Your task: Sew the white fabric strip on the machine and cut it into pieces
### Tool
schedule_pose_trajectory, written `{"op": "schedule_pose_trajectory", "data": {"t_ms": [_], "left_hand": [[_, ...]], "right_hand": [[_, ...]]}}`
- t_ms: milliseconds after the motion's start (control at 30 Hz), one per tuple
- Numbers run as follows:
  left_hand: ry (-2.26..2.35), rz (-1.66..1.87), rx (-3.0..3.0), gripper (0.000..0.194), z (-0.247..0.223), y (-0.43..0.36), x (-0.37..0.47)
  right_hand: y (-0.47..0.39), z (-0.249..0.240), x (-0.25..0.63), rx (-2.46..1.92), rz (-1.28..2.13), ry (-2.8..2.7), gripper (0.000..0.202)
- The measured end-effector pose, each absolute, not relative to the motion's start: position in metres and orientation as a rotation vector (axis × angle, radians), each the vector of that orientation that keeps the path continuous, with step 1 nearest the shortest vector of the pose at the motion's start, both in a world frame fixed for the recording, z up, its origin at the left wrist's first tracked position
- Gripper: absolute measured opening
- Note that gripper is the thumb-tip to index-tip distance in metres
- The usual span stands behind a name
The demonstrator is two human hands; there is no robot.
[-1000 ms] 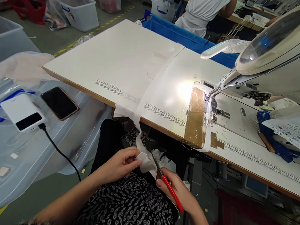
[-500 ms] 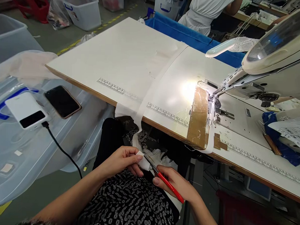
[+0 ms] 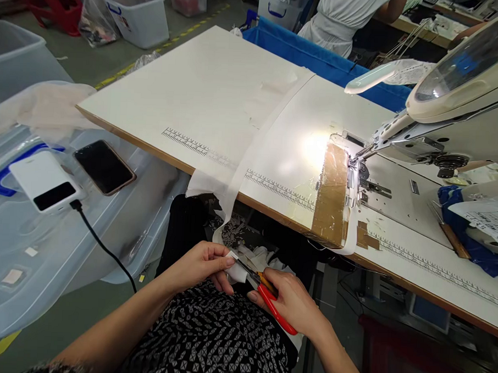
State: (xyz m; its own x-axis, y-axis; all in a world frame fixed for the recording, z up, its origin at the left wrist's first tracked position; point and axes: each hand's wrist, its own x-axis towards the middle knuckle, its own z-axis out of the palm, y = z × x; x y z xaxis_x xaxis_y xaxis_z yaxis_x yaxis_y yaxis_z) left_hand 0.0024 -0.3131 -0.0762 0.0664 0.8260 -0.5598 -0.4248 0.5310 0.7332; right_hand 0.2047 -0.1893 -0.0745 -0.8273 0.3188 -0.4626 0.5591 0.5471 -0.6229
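Above my lap, my left hand (image 3: pixel 207 266) pinches the end of a white fabric strip (image 3: pixel 237 272) between thumb and fingers. My right hand (image 3: pixel 287 297) is wrapped round scissors (image 3: pixel 271 307) with one red and one orange handle. The scissor blades point up and left, and their tips touch the fabric beside my left thumb. A long white band (image 3: pixel 254 145) lies across the table and hangs over its front edge towards my lap. More crumpled white cloth (image 3: pixel 260 258) rests beyond my hands.
A sewing machine (image 3: pixel 453 135) with its lamp lit stands on the white table (image 3: pixel 187 90) at the right. On the left, a phone (image 3: pixel 104 167) and a white power bank (image 3: pixel 46 182) lie on a plastic lid. A person (image 3: pixel 334 25) is behind a blue cloth bin (image 3: pixel 312 54).
The scissor handles have spread, and the orange one now shows. The fabric end in my left hand has shifted slightly, and the hanging band has swung a little left.
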Motion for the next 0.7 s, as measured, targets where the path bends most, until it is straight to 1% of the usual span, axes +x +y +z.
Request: {"op": "schedule_pose_trajectory", "data": {"t_ms": [333, 567, 700], "left_hand": [[1.142, 0.978, 0.45, 0.047, -0.076, -0.314, 0.004], [1.148, 0.954, 0.431, 0.05, -0.076, -0.313, 0.005], [1.152, 0.95, 0.42, 0.049, -0.074, -0.315, 0.005]], "right_hand": [[-0.197, -0.08, 0.209, 0.819, -1.11, 2.531, 0.049], [-0.197, -0.072, 0.201, 0.728, -0.955, 2.645, 0.043], [-0.199, -0.076, 0.196, 0.767, -0.975, 2.673, 0.043]]}}
